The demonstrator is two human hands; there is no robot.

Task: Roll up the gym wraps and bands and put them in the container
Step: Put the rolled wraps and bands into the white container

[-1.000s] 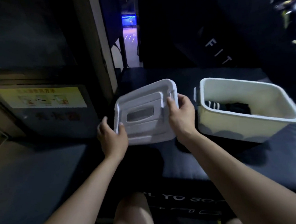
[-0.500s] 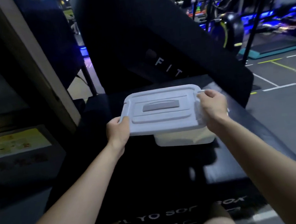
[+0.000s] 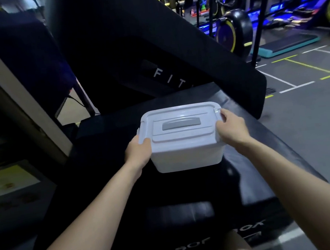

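A white plastic container (image 3: pixel 186 159) stands on the black padded bench (image 3: pixel 187 193) in front of me. Its white lid (image 3: pixel 180 125), with a grey handle (image 3: pixel 181 123) in the middle, lies flat on top of it. My left hand (image 3: pixel 138 153) grips the lid's left edge, thumb on top. At the right edge my right hand (image 3: pixel 232 128) holds the lid, fingers curled over the rim. The wraps and bands are hidden inside the container.
A tilted black back pad with white letters (image 3: pixel 167 79) rises behind the container. A beige post (image 3: pixel 15 104) stands at the left. Exercise bikes (image 3: pixel 233 30) and a teal step platform (image 3: pixel 286 45) are on the grey floor at the right.
The lid has gone from being held to the left of the open container to lying on top of it. Both hands have stayed on its edges.
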